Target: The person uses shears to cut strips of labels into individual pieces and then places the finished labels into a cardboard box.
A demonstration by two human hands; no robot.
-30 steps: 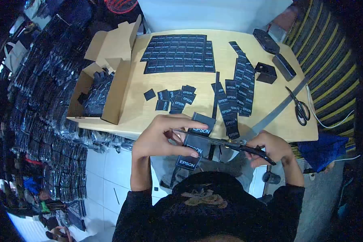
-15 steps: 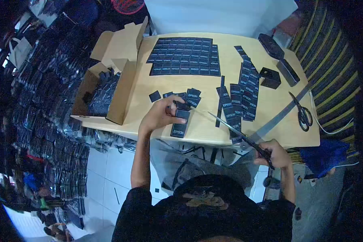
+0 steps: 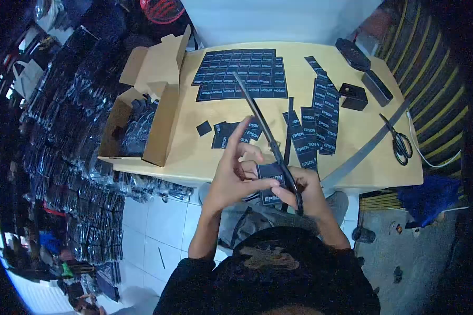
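My left hand point(image 3: 230, 178) grips a short black strip of EPSON labels point(image 3: 268, 172) between thumb and fingers, its index finger stretched upward. Close beside it, my right hand point(image 3: 311, 193) is wrapped round the handles of a pair of long black scissors point(image 3: 261, 122). The blades look together and point up and to the left, passing in front of the strip. My right thumb reaches the strip near my left thumb. Beyond my left hand lie several cut label pieces point(image 3: 222, 137) and a small black square point(image 3: 204, 128).
Label sheets point(image 3: 239, 73) lie at the table's back, longer label strips point(image 3: 326, 113) right of centre. An open cardboard box point(image 3: 162, 128) stands left. To the right are a black box point(image 3: 353, 96), other scissors point(image 3: 401, 146) and a long grey translucent strip point(image 3: 365, 149).
My left hand has moved right and toward my body with the label strip. My right hand has brought the scissors left to meet it, and the blades now point more steeply upward.
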